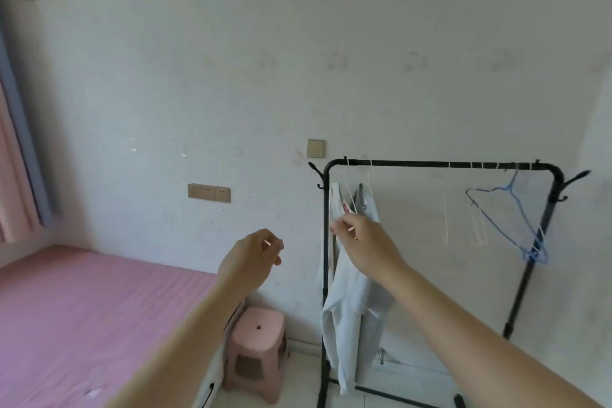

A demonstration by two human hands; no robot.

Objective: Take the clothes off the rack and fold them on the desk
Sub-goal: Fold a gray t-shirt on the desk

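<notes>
Head view. Against the white wall, right of centre, a black rack [440, 164] on the floor. At its left end, on a thin white hanger, a pale garment [351, 301], hanging down almost to the rack's foot bar, not yet taken off.

Up at the garment's top edge, the right hand [364, 242], forearm stretched in from the lower right. Fingers [337, 227] curled and pinching the cloth near the hanger's shoulder; cannot tell whether the hanger wire is inside the grip too.

Left of the rack and apart from it, the left hand [251, 258], raised in the air at about the same height. Fingers loosely curled, thumb close to the forefinger, holding nothing.

Further along the rail, bare white hangers [445, 225], faint against the wall, and near the right end a blue hanger [510, 205], tilted.

Below the left hand, a pink stool [258, 331] on the floor, just beside a bed [82, 308] with a pink cover. At the far left edge, a pink and grey curtain [13, 175]. On the wall, a row of sockets [209, 192] and above the rack's left corner a switch plate [315, 148].
</notes>
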